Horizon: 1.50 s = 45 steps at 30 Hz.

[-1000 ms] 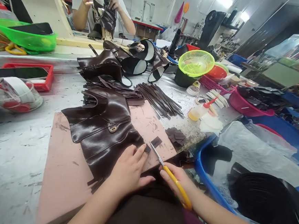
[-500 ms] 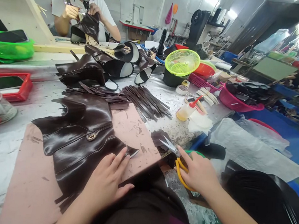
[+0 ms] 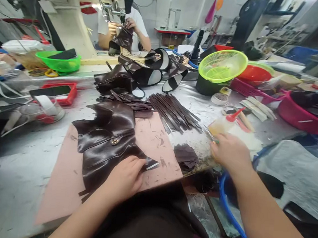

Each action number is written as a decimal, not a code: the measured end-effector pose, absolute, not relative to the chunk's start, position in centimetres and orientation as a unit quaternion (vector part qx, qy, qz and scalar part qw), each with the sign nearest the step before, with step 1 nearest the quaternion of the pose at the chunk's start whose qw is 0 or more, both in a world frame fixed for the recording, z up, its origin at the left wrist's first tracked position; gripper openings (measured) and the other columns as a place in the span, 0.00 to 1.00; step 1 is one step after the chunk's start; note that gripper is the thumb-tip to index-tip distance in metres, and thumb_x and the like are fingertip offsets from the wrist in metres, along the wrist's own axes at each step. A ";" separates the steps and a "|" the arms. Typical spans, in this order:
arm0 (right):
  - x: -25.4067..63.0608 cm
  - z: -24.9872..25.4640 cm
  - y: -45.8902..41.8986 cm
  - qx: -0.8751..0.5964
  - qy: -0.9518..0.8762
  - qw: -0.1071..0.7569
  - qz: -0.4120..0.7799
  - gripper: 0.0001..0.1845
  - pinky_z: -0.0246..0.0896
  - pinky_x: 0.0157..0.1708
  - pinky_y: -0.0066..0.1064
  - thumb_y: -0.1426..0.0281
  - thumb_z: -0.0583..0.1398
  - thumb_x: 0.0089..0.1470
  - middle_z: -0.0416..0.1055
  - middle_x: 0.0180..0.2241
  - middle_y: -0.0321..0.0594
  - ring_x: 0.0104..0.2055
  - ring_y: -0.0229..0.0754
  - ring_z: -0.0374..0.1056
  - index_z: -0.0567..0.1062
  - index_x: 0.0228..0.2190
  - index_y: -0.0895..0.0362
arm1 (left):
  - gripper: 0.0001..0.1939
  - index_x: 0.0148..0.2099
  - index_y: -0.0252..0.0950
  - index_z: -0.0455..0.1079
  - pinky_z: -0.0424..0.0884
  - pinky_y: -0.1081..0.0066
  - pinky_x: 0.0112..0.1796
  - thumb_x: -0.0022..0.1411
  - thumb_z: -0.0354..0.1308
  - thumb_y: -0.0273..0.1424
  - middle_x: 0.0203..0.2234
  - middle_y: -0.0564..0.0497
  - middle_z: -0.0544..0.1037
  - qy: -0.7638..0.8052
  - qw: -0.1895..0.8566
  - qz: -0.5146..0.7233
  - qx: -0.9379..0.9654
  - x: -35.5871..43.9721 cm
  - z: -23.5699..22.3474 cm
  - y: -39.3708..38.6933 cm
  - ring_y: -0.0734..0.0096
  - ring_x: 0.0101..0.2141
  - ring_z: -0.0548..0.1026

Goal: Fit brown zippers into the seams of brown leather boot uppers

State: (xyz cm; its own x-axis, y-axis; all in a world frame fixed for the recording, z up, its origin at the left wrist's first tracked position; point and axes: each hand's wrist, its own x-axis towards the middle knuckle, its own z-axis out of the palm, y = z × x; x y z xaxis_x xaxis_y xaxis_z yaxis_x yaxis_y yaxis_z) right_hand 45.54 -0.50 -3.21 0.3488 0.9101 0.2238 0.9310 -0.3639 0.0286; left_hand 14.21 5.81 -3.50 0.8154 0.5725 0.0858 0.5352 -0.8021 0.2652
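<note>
A dark brown, glossy leather boot upper (image 3: 106,138) with a small gold oval fitting lies spread on a pink board (image 3: 60,184). My left hand (image 3: 128,175) is at its near right edge, fingers curled over the pointed corner, which has a pale strip along it. To the right, over the bench edge, my right hand (image 3: 232,152) is closed around scissors (image 3: 211,135). Only the metal blades and a bit of green handle show; the hand hides the rest. Close by stands a glue bottle (image 3: 219,125) with a red nozzle. Small brown leather scraps (image 3: 185,156) lie between the hands.
Thin leather strips (image 3: 173,111) and several brown boots (image 3: 140,73) lie behind the board. A yellow-green basket (image 3: 223,67) and a pink basin (image 3: 305,116) stand right; a red tray (image 3: 71,93) stands left. Across the bench, a person's hands (image 3: 122,26) work at a sewing machine.
My right hand has moved up and forward with the scissors, toward the glue bottle. My left fingers, stretched flat before, have curled at the upper's corner. The view has turned left.
</note>
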 end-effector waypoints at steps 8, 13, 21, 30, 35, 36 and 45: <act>32.7 -5.4 2.8 -0.337 -0.910 0.230 -0.070 0.08 0.59 0.25 0.29 0.75 0.54 0.52 0.70 0.23 0.39 0.25 0.39 0.64 0.72 0.25 0.60 | 0.09 0.38 0.33 0.67 0.70 0.66 0.36 0.52 0.52 0.26 0.32 0.47 0.75 0.285 0.112 0.140 0.942 14.3 -4.7 6.1 0.63 0.35 0.71; 33.0 -6.1 3.5 -0.397 -0.856 0.318 0.087 0.06 0.61 0.28 0.27 0.79 0.55 0.45 0.71 0.25 0.38 0.28 0.37 0.65 0.72 0.25 0.58 | 0.08 0.30 0.33 0.67 0.71 0.69 0.28 0.57 0.48 0.25 0.26 0.48 0.75 0.251 0.001 0.231 0.940 14.7 -5.5 5.9 0.67 0.28 0.73; 31.3 -4.3 1.4 -0.459 -0.775 0.346 0.265 0.07 0.61 0.32 0.27 0.80 0.58 0.44 0.69 0.26 0.36 0.30 0.37 0.65 0.70 0.24 0.57 | 0.04 0.33 0.32 0.67 0.72 0.73 0.32 0.55 0.52 0.21 0.26 0.49 0.76 0.191 0.038 0.326 0.925 13.7 -4.7 4.5 0.72 0.29 0.74; 30.0 -2.6 -1.8 -0.457 -0.773 0.363 0.248 0.09 0.59 0.33 0.31 0.82 0.53 0.46 0.67 0.26 0.36 0.32 0.39 0.62 0.66 0.25 0.56 | 0.08 0.35 0.32 0.66 0.73 0.73 0.32 0.50 0.55 0.18 0.28 0.48 0.77 0.166 0.091 0.365 0.912 12.6 -3.8 2.4 0.72 0.30 0.74; 29.8 -3.1 -2.5 -0.437 -0.767 0.402 0.243 0.07 0.60 0.37 0.33 0.78 0.54 0.51 0.68 0.33 0.40 0.37 0.39 0.63 0.67 0.26 0.55 | 0.08 0.34 0.33 0.65 0.73 0.72 0.32 0.50 0.55 0.18 0.27 0.49 0.76 0.182 0.102 0.380 0.901 12.3 -3.9 1.7 0.72 0.30 0.74; 30.0 -3.2 -2.6 -0.431 -0.757 0.408 0.273 0.06 0.60 0.39 0.35 0.77 0.55 0.51 0.68 0.36 0.42 0.40 0.40 0.63 0.67 0.26 0.55 | 0.08 0.34 0.33 0.65 0.72 0.72 0.32 0.50 0.54 0.18 0.27 0.49 0.76 0.188 0.108 0.377 0.901 12.3 -4.1 1.6 0.72 0.30 0.74; 36.0 -1.6 -4.4 -0.394 -0.693 0.226 0.560 0.15 0.60 0.43 0.36 0.62 0.53 0.55 0.72 0.34 0.43 0.37 0.40 0.69 0.75 0.27 0.57 | 0.18 0.41 0.36 0.59 0.73 0.69 0.35 0.53 0.59 0.39 0.37 0.43 0.75 0.220 0.084 0.346 0.908 7.2 -4.2 1.1 0.65 0.36 0.75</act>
